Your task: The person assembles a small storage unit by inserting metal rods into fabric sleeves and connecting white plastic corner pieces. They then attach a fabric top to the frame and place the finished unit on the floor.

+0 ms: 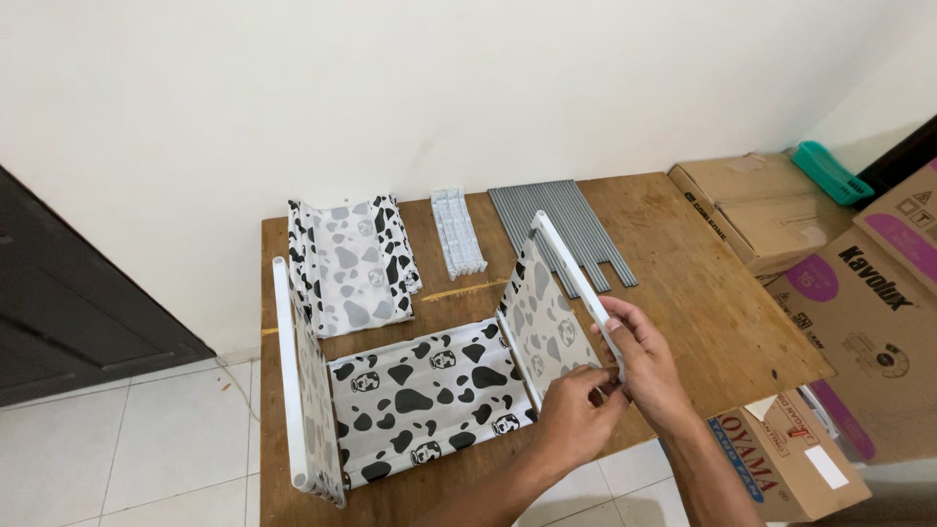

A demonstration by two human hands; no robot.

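A cow-print fabric panel (pixel 420 395) lies on the wooden table (pixel 703 303), its two side flaps raised on white tubes. My right hand (pixel 646 353) grips the near end of the right white tube (pixel 571 268). At that same tube end my left hand (pixel 578 415) pinches the flap's (pixel 545 322) lower corner from below. The left white tube (pixel 285 371) stands along the left flap, untouched.
Folded cow-print fabric (pixel 353 262), a row of white connectors (pixel 458 232) and a bundle of grey tubes (pixel 564 229) lie at the table's back. Cardboard boxes (pixel 781 210) and a teal tray (pixel 830 171) stand right of the table. A dark door (pixel 68 312) is at left.
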